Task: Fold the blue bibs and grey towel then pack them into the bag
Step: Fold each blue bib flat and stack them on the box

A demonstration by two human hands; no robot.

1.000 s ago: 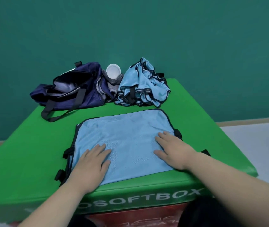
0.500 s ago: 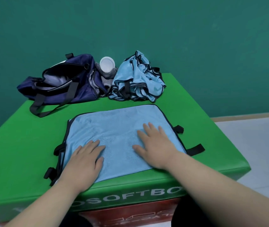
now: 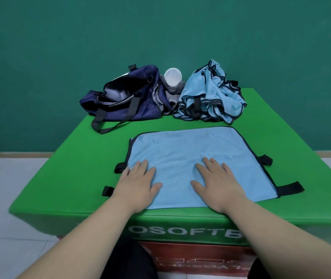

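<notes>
At the back left of the counter (image 3: 70, 178): dark blue bag (image 3: 140, 105). Lies on its side, mouth open toward the camera, black straps (image 3: 102, 125) trailing onto the green top. Inside, only a pale grey patch (image 3: 118, 95) to see; lining or cloth, cannot tell. Just right of the bag, touching it: grey towel (image 3: 172, 94), bunched, with a white round disc (image 3: 173, 77) on top. Beside that, a crumpled heap of blue bibs (image 3: 211, 97) with black trim.

Nearer, in the middle: one blue bib (image 3: 190, 154), spread flat, black tabs (image 3: 290, 188) sticking out at both sides. On its near half, left grip (image 3: 137, 185) and right grip (image 3: 219, 185), palms down, fingers straight and a little spread. Press the cloth, grasp nothing.

On the green front edge, white letters "OSOFTB" (image 3: 184, 231); below, a red box (image 3: 190, 256). Behind, a teal wall (image 3: 160, 37); around, a pale tiled floor (image 3: 9, 178).
</notes>
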